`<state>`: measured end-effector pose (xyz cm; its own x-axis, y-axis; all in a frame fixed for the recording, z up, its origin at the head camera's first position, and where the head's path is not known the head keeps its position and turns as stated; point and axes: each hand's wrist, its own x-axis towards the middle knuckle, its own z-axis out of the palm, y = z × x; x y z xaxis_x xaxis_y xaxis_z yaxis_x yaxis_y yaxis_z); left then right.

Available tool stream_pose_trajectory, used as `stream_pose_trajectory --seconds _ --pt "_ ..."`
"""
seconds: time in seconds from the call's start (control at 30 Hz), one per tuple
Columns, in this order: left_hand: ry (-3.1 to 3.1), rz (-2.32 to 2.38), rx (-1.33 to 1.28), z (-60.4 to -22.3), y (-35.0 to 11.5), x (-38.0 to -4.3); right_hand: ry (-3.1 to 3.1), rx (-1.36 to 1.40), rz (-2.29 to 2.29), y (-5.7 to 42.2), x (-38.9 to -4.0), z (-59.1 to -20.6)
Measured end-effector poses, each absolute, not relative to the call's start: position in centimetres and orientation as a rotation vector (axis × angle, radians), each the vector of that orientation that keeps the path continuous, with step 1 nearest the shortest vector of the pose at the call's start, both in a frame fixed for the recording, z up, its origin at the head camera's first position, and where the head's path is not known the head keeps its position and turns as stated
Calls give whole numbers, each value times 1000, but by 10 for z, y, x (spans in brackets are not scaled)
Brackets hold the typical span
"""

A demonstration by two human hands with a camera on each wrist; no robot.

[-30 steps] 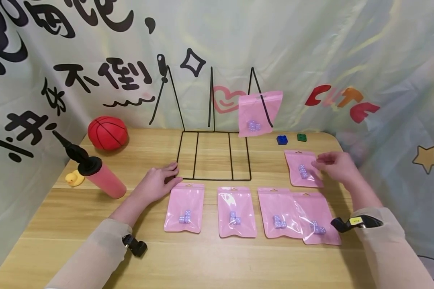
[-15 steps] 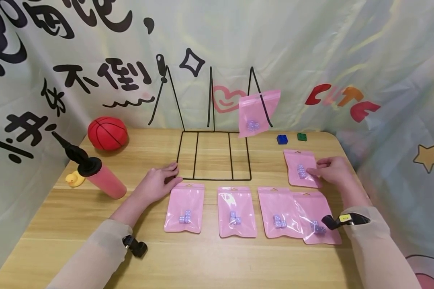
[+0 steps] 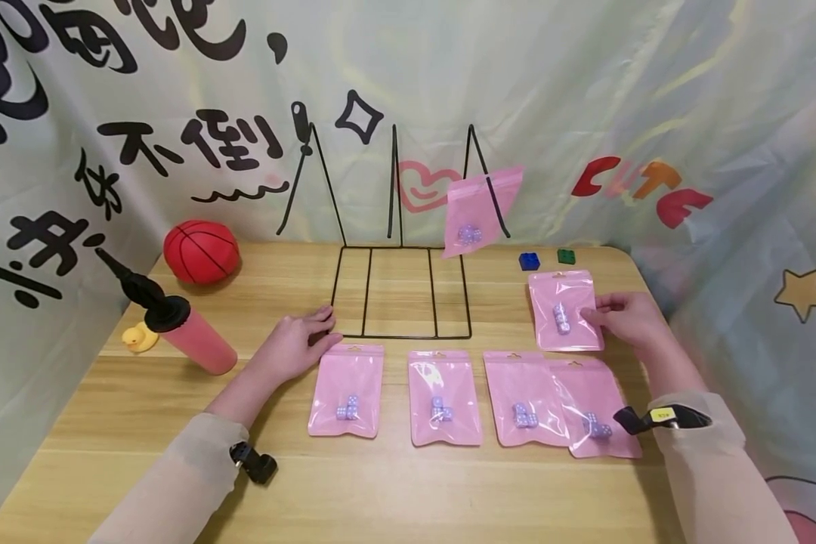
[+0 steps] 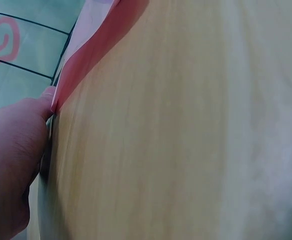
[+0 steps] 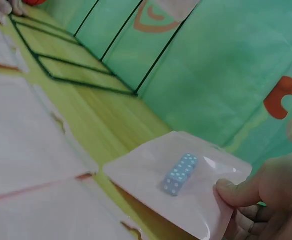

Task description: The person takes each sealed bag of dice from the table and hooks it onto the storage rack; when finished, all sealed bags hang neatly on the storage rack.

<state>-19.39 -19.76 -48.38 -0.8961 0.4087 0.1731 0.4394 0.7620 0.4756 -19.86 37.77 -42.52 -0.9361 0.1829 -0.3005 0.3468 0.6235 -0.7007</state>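
My right hand (image 3: 629, 321) pinches the right edge of a pink zip bag (image 3: 547, 302), its thumb on the front face. Stacked purple dotted dice (image 5: 180, 175) show through that bag in the right wrist view; its top is raised off the table. My left hand (image 3: 295, 347) rests at the front left corner of a black wire rack (image 3: 401, 337), thumb and fingers spread around the corner. Near its thumb lies another pink bag (image 3: 363, 370). From the rack's right hook (image 3: 491, 189) hangs a pink bag (image 3: 459, 204) with dice, slanted.
More pink dice bags (image 3: 442, 378) lie along the front, two overlapping at right (image 3: 585, 378). Blue (image 3: 529, 261) and green (image 3: 567, 257) toy bricks sit behind. At left are a red ball (image 3: 201, 251), a pink pump (image 3: 200, 340) and a yellow duck (image 3: 139, 337).
My right hand has moved left onto the bag's edge and gripped it. The bag's top has lifted toward me. The hanging bag has swung slightly left. My left hand has stayed put.
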Motion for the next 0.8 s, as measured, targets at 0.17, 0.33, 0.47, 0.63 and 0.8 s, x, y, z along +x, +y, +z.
stream_pose_trajectory --seconds 0.17,0.33,0.47,0.63,0.8 --pt "-2892 -803 -695 -485 -198 -194 2666 405 -1270 373 -192 -414" --pt "-2894 -808 -690 -487 -198 -195 2738 299 -1319 368 -182 -401" --pt "-2886 -821 -691 -487 -199 -193 2784 161 -1432 360 -176 -392" --pt "-2907 -830 -667 -485 -199 -193 2764 53 -1565 351 -168 -381" --pt "-2937 -833 -657 -483 -197 -193 2697 -39 -1662 342 -161 -370"
